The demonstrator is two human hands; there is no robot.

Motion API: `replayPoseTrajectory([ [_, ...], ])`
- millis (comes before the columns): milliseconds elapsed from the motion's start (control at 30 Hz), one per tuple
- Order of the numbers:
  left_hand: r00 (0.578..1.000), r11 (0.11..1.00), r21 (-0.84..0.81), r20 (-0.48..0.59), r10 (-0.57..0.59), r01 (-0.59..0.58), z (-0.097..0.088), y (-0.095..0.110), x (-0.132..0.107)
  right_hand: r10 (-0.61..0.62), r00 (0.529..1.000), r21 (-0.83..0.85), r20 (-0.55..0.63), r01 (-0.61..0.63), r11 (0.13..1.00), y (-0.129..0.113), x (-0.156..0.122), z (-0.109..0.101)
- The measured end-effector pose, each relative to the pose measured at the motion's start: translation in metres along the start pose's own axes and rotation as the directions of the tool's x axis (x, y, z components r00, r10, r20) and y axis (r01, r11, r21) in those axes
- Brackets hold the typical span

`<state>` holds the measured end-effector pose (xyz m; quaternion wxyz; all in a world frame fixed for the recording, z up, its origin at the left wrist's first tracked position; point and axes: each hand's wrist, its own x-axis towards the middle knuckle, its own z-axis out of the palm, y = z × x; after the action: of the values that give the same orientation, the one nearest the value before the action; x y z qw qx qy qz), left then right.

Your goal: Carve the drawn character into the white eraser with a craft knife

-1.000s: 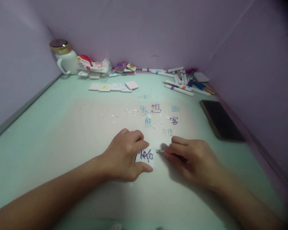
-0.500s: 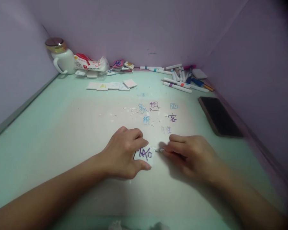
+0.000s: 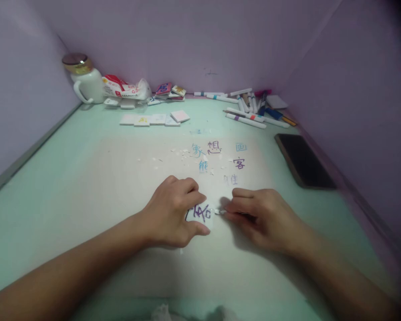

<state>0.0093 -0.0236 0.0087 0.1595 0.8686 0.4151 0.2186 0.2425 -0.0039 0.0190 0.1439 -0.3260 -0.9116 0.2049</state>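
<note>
A small white square tile lies on the table with a purple character on it. My left hand is closed around its left side, thumb at the near edge and fingers at the far edge. From the other side my right hand pinches a small, pale, shiny-tipped tool; its kind is too small to tell. The tool's tip is at the tile's right edge, and its other end is hidden in my fingers. White shavings are scattered beyond my hands.
Characters in blue and purple are written on the tabletop. White tiles lie in a row behind. Markers are piled at the back right, near a dark phone. A lidded white mug and a plastic packet stand back left.
My right hand has shifted slightly left, bringing the tool's tip to the tile's right edge. My left hand keeps its hold on the tile. The whole view has shifted a little.
</note>
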Motion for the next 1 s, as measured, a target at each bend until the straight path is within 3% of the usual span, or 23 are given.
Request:
replayPoseTrajectory([
  [200,0.998,1.0,0.005,-0.066,0.009,-0.009,0.004,-0.001,-0.001,0.067,0.997,0.106,-0.046,-0.062,0.992,0.001,-0.004,0.002],
  [333,0.999,0.999,0.015,-0.025,0.03,-0.029,0.004,-0.001,0.0,0.13,0.977,0.233,-0.17,-0.088,0.968,0.003,-0.005,0.002],
  [433,0.974,0.984,0.107,-0.157,0.161,-0.145,0.001,0.0,-0.003,0.167,0.93,0.212,-0.329,-0.1,0.972,0.003,-0.007,0.003],
  [500,0.911,0.934,0.241,-0.254,0.324,-0.265,-0.002,0.003,-0.007,0.197,0.866,0.18,-0.46,-0.127,0.975,0.003,-0.008,0.004],
  [533,0.891,0.901,0.294,-0.231,0.391,-0.32,-0.004,0.005,-0.008,0.21,0.829,0.171,-0.518,-0.14,0.975,0.003,-0.008,0.005],
  [567,0.899,0.895,0.266,-0.16,0.408,-0.359,-0.005,0.008,-0.01,0.218,0.796,0.164,-0.565,-0.15,0.975,0.003,-0.008,0.005],
  [633,0.944,0.927,0.201,-0.028,0.329,-0.318,-0.007,0.012,-0.013,0.215,0.757,0.145,-0.617,-0.159,0.977,0.003,-0.009,0.005],
  [700,0.962,0.951,0.152,0.074,0.262,-0.271,-0.007,0.014,-0.013,0.191,0.762,0.117,-0.619,-0.15,0.982,0.002,-0.009,0.005],
  [800,0.945,0.935,0.158,0.142,0.295,-0.316,-0.005,0.013,-0.012,0.157,0.781,0.099,-0.604,-0.122,0.988,0.001,-0.008,0.006],
  [900,0.927,0.914,0.164,0.001,0.375,-0.37,-0.003,0.009,-0.009,0.162,0.771,0.101,-0.616,-0.127,0.987,0.001,-0.009,0.006],
  [1000,0.924,0.933,0.12,-0.143,0.353,-0.338,0.0,0.007,-0.008,0.171,0.762,0.095,-0.625,-0.144,0.985,0.001,-0.011,0.006],
])
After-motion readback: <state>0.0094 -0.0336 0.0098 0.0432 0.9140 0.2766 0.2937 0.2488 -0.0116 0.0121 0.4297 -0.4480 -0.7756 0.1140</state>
